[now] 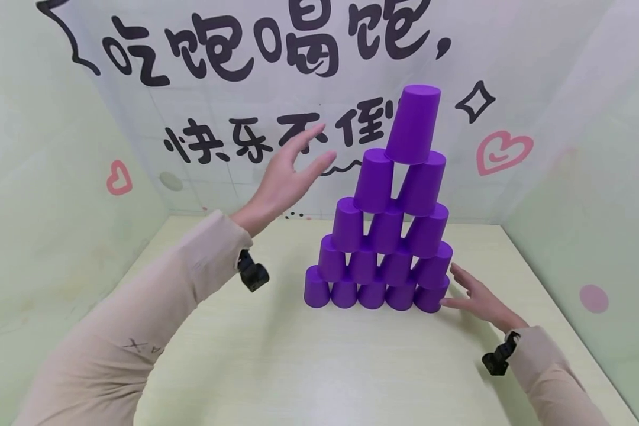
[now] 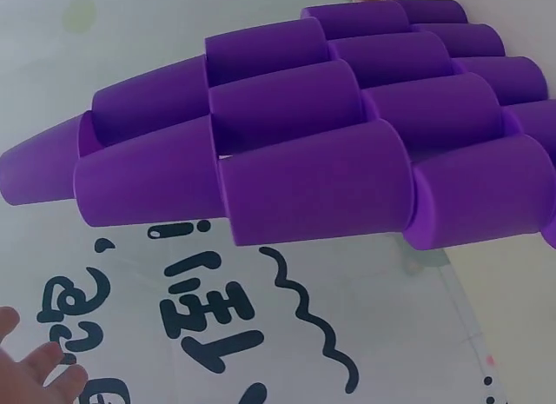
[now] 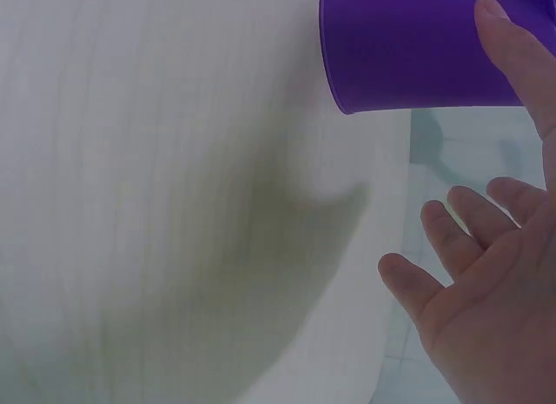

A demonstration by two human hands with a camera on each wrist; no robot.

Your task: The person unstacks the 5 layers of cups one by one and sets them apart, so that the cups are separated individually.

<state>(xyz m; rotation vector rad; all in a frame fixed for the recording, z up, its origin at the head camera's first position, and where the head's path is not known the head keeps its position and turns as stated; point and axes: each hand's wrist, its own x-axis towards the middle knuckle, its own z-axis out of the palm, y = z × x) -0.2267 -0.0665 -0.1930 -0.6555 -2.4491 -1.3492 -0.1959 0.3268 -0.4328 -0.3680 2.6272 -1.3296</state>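
Note:
Upside-down purple cups (image 1: 386,227) are stacked in a tall pyramid, each row narrower than the one below, with a single top cup (image 1: 413,124) at its peak. My left hand (image 1: 287,183) is raised in the air left of the upper rows, thumb apart from the fingers, holding nothing. In the left wrist view, that hand's fingertips (image 2: 39,369) show at the lower left, apart from the cups. Low on the right, my right hand (image 1: 481,302) is beside the bottom right cup (image 1: 428,297). Its thumb overlaps a cup (image 3: 417,52) in the right wrist view; whether they touch, I cannot tell.
The pyramid stands on a pale table (image 1: 309,367). A white backdrop (image 1: 277,100) with black lettering and pink hearts hangs behind it, and pale green side walls (image 1: 591,195) enclose both sides. Each wrist wears a small black camera (image 1: 252,272).

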